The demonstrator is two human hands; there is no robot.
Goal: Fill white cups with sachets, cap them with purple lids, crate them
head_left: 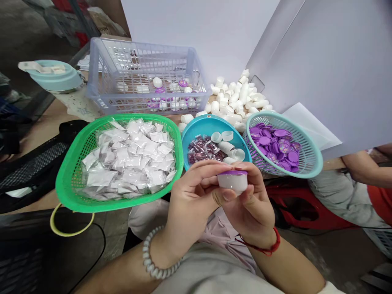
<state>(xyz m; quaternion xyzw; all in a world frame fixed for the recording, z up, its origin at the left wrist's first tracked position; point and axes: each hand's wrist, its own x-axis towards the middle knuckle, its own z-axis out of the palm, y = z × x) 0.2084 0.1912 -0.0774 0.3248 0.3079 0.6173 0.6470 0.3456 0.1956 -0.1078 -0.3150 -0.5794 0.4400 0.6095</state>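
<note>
Between both hands, above my lap, is a small white cup with a purple lid (234,181). My left hand (196,200) closes on its left side, thumb low on the cup and fingers by the lid. My right hand (255,200) grips the right side, its thumb against the cup wall. Just beyond them sits a blue bowl (190,134) with dark reddish-brown packets (203,149) and several white cups (226,147). A pale teal basket (312,153) of purple lids (277,147) stands to the right. What the cup holds is hidden.
At the left, a green basket (63,181) holds white packets in clear wrap (131,159). Behind it stands a clear plastic crate (143,98) with lidded cups. White cups (235,98) are heaped at the back. A tumbler (58,77) stands far left; another person's arm (364,165) shows at right.
</note>
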